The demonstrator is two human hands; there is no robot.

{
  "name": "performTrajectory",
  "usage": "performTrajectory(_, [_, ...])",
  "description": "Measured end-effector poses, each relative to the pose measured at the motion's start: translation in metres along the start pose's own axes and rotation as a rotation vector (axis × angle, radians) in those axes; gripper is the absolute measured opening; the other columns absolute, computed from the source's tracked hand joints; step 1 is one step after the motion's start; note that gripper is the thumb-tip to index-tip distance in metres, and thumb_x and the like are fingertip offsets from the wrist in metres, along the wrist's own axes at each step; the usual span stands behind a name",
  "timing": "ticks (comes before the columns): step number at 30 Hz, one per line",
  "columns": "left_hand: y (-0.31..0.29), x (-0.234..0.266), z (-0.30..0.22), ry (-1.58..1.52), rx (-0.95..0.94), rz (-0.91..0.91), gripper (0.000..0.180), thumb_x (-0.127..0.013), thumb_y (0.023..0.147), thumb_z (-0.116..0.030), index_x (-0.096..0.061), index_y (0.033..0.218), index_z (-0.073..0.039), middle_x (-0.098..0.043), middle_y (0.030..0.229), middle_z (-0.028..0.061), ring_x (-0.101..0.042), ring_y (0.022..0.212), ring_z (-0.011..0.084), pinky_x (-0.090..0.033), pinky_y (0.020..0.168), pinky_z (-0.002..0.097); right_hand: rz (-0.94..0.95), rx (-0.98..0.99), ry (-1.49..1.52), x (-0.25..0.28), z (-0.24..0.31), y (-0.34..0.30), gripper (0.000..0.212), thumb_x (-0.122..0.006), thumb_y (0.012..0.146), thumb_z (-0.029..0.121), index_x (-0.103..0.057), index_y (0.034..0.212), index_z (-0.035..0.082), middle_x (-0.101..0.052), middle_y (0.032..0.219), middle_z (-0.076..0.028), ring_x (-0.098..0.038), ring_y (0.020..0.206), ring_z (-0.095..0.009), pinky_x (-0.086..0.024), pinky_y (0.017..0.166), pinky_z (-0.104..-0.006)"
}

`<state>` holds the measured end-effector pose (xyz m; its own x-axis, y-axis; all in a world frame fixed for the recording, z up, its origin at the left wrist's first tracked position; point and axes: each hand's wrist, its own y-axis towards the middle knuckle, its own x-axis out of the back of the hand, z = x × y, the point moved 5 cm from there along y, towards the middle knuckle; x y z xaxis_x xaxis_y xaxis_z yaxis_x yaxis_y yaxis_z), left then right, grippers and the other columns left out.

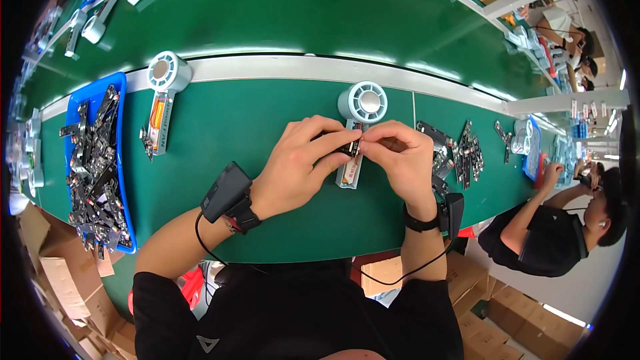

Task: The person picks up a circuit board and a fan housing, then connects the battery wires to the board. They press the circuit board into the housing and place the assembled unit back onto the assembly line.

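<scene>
Hands [293, 165], two, together, pinching one black circuit board [350, 149] over one fan [369, 101].

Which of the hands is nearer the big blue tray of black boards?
Left: the left hand lies right of the blue tray; the right hand is even farther right.

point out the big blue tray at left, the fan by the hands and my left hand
Blue tray [123, 120]: head view, on its right rim.
Fan [369, 101]: head view, on the middle of its round head.
Left hand [298, 159]: head view, on the back of the hand.
</scene>
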<state>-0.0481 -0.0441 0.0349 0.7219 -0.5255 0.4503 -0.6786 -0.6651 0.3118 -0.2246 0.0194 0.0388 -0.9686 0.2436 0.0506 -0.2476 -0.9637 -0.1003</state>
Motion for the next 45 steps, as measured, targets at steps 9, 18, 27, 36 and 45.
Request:
performTrajectory(9, [0.011, -0.003, 0.007, -0.053, -0.009, 0.058, 0.039, -0.072, 0.090, -0.006, -0.069, 0.129, -0.010, -0.065, 0.115, 0.0081, -0.063, 0.104, 0.0280, -0.051, 0.089, 0.0383, 0.040, -0.052, 0.046, 0.002, -0.004, 0.003, 0.015, -0.071, 0.091, -0.008, -0.066, 0.105, -0.005, -0.073, 0.099, -0.014, -0.072, 0.091, -0.017, -0.061, 0.082, -0.0294])
performTrajectory(18, [0.015, 0.007, -0.001, 0.108, -0.174, 0.023, 0.038, -0.076, 0.087, -0.012, -0.072, 0.125, -0.013, -0.065, 0.108, 0.0057, -0.061, 0.097, 0.0264, -0.046, 0.087, 0.0389, -0.014, 0.029, 0.049, 0.000, 0.000, 0.001, 0.021, -0.071, 0.091, -0.008, -0.056, 0.104, 0.000, -0.073, 0.100, -0.013, -0.072, 0.090, -0.018, -0.060, 0.079, -0.0305])
performTrajectory(27, [0.004, 0.004, 0.003, 0.034, -0.178, -0.043, 0.043, -0.080, 0.082, -0.011, -0.073, 0.124, -0.015, -0.065, 0.110, 0.0050, -0.062, 0.101, 0.0271, -0.046, 0.089, 0.0389, 0.060, 0.014, 0.186, -0.004, -0.010, -0.001, 0.020, -0.069, 0.092, -0.008, -0.056, 0.103, 0.001, -0.072, 0.102, -0.010, -0.070, 0.094, -0.015, -0.058, 0.085, -0.0287])
performTrajectory(36, [0.007, 0.005, -0.010, 0.317, -0.324, -0.053, 0.044, -0.081, 0.081, -0.013, -0.072, 0.124, -0.018, -0.065, 0.108, 0.0035, -0.062, 0.097, 0.0233, -0.045, 0.087, 0.0384, 0.078, 0.013, -0.028, 0.001, 0.002, 0.002, 0.023, -0.071, 0.087, -0.011, -0.055, 0.099, 0.001, -0.073, 0.103, -0.013, -0.071, 0.093, -0.015, -0.059, 0.083, -0.0291])
performTrajectory(45, [0.002, 0.003, -0.020, 0.566, -0.405, -0.061, 0.045, -0.080, 0.080, -0.014, -0.070, 0.124, -0.016, -0.064, 0.105, 0.0042, -0.062, 0.095, 0.0224, -0.045, 0.086, 0.0383, 0.046, 0.043, 0.067, -0.005, -0.003, -0.003, 0.025, -0.074, 0.084, -0.010, -0.056, 0.096, 0.002, -0.072, 0.096, -0.010, -0.070, 0.088, -0.014, -0.059, 0.080, -0.0282])
